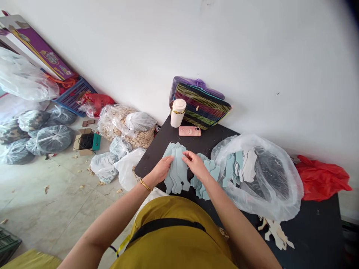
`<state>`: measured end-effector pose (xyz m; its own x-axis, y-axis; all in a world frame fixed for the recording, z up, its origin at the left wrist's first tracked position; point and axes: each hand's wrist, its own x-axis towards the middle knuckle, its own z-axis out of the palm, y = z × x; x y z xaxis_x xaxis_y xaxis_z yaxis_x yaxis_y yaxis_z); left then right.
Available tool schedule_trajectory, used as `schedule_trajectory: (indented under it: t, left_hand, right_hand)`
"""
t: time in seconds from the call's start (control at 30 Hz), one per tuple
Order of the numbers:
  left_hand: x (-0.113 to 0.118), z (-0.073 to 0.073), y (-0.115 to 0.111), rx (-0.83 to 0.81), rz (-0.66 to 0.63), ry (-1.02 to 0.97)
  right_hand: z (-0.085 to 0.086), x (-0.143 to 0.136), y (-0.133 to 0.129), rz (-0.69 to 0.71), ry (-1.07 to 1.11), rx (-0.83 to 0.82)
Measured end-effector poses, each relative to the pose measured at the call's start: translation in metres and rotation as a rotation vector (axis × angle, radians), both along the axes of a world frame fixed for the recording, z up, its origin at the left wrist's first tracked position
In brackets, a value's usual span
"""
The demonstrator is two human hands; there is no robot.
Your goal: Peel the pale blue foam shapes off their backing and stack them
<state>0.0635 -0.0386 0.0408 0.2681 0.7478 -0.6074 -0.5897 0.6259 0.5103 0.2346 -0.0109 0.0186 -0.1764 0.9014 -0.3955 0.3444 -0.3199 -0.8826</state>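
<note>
Below me, the black table (pixel 314 231) carries everything I have at hand, with the big clear bag (pixel 288 186) open on it to the right, holding more pale blue and whitish pieces; its film blurs the lower ones. Between my hands lies a fanned stack of pale blue cutouts (pixel 177 168), near the table's front edge. A second blue pile (pixel 206 179) sits just beside it, partly hidden by my right forearm. My left hand (pixel 162 168) has a narrow grip on the stack's left side, thumb over it, the other fingers mostly out of sight. My right hand (pixel 195 164) is also narrow, thumb and forefinger at the stack's right side; I cannot tell whether they close on a piece. How many cutouts overlap is hard to make out.
</note>
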Motion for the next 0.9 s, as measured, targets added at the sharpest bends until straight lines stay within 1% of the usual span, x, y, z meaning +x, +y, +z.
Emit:
schedule_trajectory:
  t: [0.1, 0.23, 0.3, 0.47, 0.6, 0.7, 0.8, 0.83, 0.9]
  left_hand:
    - [0.003, 0.000, 0.000, 0.013, -0.078, 0.061]
    - [0.010, -0.003, -0.003, -0.066, -0.023, 0.094]
    - [0.014, -0.006, -0.004, -0.083, 0.021, 0.123]
    - [0.019, -0.012, -0.008, -0.106, 0.119, 0.118]
    - [0.014, -0.012, -0.011, -0.119, 0.121, 0.090]
    - [0.008, -0.013, -0.012, -0.129, 0.163, 0.101]
    - [-0.002, -0.015, -0.009, -0.128, 0.190, 0.113]
    - [-0.007, -0.017, -0.007, -0.124, 0.209, 0.125]
    - [-0.020, -0.021, -0.003, -0.113, 0.283, 0.161]
  right_hand:
    - [-0.016, -0.002, -0.006, -0.094, -0.014, -0.005]
    - [-0.031, -0.009, -0.020, -0.196, 0.037, -0.111]
    - [-0.037, -0.012, -0.029, -0.228, 0.130, -0.186]
    - [-0.044, -0.015, -0.037, -0.335, 0.502, -0.373]
    - [-0.044, -0.013, -0.035, -0.399, 0.621, -0.434]
    - [-0.045, -0.011, -0.035, -0.428, 0.641, -0.455]
    - [-0.051, -0.010, -0.033, -0.450, 0.612, -0.428]
    - [-0.055, -0.011, -0.031, -0.445, 0.559, -0.397]
    - [-0.062, -0.014, -0.024, -0.417, 0.387, -0.310]
